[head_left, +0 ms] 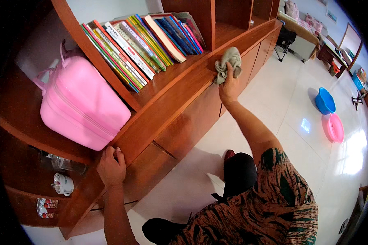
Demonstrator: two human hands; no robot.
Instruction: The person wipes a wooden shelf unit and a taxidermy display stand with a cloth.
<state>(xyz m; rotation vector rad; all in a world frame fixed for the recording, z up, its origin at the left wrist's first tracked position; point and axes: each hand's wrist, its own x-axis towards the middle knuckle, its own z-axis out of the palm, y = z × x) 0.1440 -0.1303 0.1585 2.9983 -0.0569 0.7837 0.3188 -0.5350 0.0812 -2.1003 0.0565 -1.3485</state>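
The right hand (230, 83) grasps a grey cloth (233, 56) on the cabinet ledge (180, 96). The left hand (111, 166) touches the cabinet (192, 122) beside a closed pink case (84, 102); if it grips, I cannot tell. One compartment (171, 77) contains books (131, 45), another (18, 100) this case.

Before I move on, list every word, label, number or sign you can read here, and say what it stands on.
No text reads clearly enough to quote.
Books: printing on the spines, too small and blurred to read surely.
White mug: dark marking, too small to read.
Red-and-white packets: printing too small to read.
Grey cloth in the right hand: no lettering shows.
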